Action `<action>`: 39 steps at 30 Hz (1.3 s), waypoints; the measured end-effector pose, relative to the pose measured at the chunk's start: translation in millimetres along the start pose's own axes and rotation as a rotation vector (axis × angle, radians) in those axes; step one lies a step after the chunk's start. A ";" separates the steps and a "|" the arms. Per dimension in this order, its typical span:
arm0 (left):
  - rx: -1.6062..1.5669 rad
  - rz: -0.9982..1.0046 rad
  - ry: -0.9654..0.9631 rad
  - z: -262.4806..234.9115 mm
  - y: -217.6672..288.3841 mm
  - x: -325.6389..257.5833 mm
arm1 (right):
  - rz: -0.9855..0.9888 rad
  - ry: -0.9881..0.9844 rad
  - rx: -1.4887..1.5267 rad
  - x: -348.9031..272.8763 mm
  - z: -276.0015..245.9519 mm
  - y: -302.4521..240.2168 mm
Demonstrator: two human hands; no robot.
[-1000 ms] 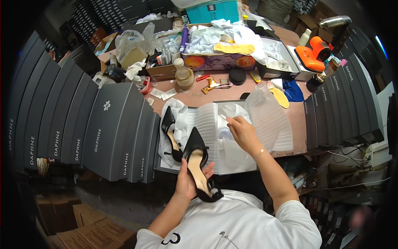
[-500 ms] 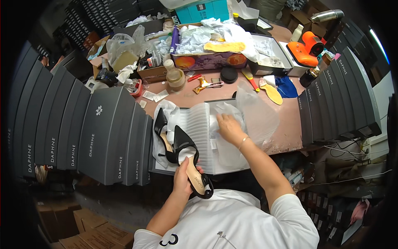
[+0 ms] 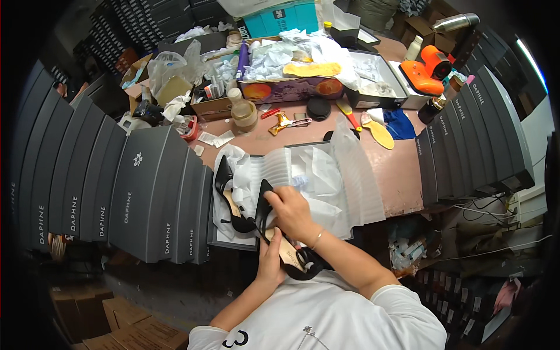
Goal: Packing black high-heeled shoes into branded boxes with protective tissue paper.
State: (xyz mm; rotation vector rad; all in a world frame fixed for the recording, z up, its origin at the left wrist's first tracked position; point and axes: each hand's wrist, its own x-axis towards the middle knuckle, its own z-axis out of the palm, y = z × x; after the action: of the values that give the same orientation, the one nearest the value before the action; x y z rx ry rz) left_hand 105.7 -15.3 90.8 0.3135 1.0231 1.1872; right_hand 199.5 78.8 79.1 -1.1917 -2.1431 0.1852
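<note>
My left hand (image 3: 269, 262) is closed around the middle of a black pointed slingback shoe (image 3: 288, 255) with a beige insole, held tilted in front of my shirt. At its toe end my right hand (image 3: 291, 213) has its fingers curled against the upper; their tips are partly hidden. The matching black shoe (image 3: 221, 172) lies on white tissue paper in the left part of an open shoebox (image 3: 213, 228). Beside it, ribbed white wrapping (image 3: 275, 166) and more tissue (image 3: 318, 166) fill the box, with a small bluish-white wad (image 3: 300, 182) among them.
Dark grey shoeboxes stand in rows at left (image 3: 146, 192) and right (image 3: 484, 140). Across the back are a carton of crumpled paper (image 3: 291, 90), a glue bottle (image 3: 244, 114), a round black tin (image 3: 318, 109), a yellow insole (image 3: 379, 134) and an orange tape dispenser (image 3: 423, 77).
My right hand has moved left from the tissue in the box onto the front of the held shoe. The shoe has shifted slightly right and turned; the ribbed wrapping's right side has unfolded.
</note>
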 end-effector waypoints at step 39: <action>-0.104 -0.009 -0.149 -37.0 -2.8 21.1 | 0.096 -0.240 0.209 -14.3 -13.7 -12.0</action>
State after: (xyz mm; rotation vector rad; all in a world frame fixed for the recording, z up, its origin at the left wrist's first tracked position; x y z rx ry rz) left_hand 78.5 -8.9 58.5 0.3101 0.8295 1.1859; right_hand 204.7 57.9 87.7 -1.1986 -2.2050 0.6068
